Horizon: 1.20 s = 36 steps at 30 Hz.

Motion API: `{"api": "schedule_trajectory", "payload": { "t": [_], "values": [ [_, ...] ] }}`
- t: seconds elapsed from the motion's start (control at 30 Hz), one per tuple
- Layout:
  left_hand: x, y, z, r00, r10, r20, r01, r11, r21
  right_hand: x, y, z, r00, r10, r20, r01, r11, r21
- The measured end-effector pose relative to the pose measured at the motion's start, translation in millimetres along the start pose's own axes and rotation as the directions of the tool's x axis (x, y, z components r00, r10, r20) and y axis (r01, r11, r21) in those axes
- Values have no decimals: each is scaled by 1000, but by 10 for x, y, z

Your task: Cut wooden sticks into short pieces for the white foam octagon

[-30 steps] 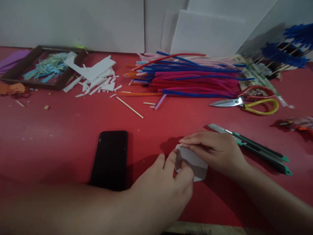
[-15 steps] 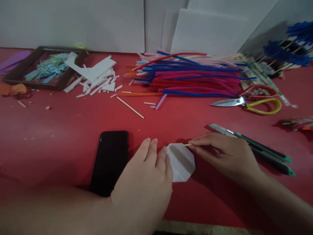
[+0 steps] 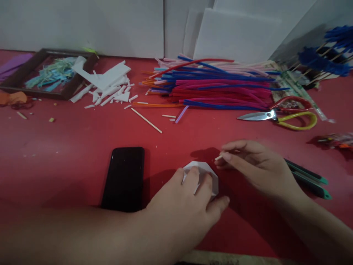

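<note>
A white eight-sided piece (image 3: 202,166), apparently foam board, lies on the red tabletop (image 3: 176,141). Over it rests my left hand (image 3: 190,198), its fingers spread and bent across the surface, covering much of the piece. To the right, my right hand (image 3: 253,165) pinches a short pale wooden stick (image 3: 218,158) between thumb and fingers. The stick is raised off the white piece and apart from it. Beneath and behind my right hand lies a green-and-black utility knife (image 3: 309,178), its blade hidden by the hand.
A black phone (image 3: 124,178) lies left of my left hand. Farther back are scissors (image 3: 271,116), a pile of coloured pipe cleaners (image 3: 220,84), white scraps (image 3: 110,82) and a brown tray (image 3: 57,95). A longer wooden stick (image 3: 146,120) lies midway.
My left hand has slid right, from the white piece's left edge to on top of it. My right hand has lifted the stick away from the piece, tilting it and covering the knife's blade.
</note>
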State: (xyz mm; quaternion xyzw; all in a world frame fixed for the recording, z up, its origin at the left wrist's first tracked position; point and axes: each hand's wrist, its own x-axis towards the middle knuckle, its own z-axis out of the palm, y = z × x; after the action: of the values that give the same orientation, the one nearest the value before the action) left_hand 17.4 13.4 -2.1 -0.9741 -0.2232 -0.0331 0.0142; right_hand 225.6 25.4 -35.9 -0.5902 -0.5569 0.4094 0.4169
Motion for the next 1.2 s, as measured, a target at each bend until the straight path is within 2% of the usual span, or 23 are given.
{"api": "schedule_trajectory", "payload": {
  "t": [0.07, 0.2, 0.37, 0.53, 0.63, 0.77, 0.93, 1.03, 1.2],
  "values": [
    [16, -23, 1, 1000, 18, -2, -18, 1000, 15, 45, 21, -7, 999, 49, -11, -48, 992, 114],
    [1, -72, -28, 998, 70, 3, -70, 998, 8, 95, 46, -27, 989, -4, -145, 21, 993, 117],
    [-48, -85, -79, 998, 55, 3, -55, 999, 0, 72, 34, -25, 996, 0, -94, 16, 986, 167],
    [-23, -93, -55, 999, -14, -46, 16, 998, 53, 74, -32, 0, 997, -3, -75, 7, 998, 57],
    [-13, -113, -11, 997, -80, 6, 80, 995, 64, 68, -62, -9, 997, -37, -69, 35, 999, -31],
    [-37, -118, 23, 990, -101, 94, 95, 993, 66, 35, -81, -56, 986, -169, -2, 164, 960, -229],
    [-65, -99, 38, 992, -82, 97, 75, 995, 68, 1, -85, -101, 900, -409, 148, 431, 794, -429],
    [-54, -101, 30, 989, -70, 126, 63, 996, 64, -19, -84, -98, 871, -454, 190, 486, 735, -472],
    [-32, -107, 12, 985, -73, 154, 64, 996, 67, -41, -71, -106, 851, -457, 257, 524, 713, -465]
  ]
}}
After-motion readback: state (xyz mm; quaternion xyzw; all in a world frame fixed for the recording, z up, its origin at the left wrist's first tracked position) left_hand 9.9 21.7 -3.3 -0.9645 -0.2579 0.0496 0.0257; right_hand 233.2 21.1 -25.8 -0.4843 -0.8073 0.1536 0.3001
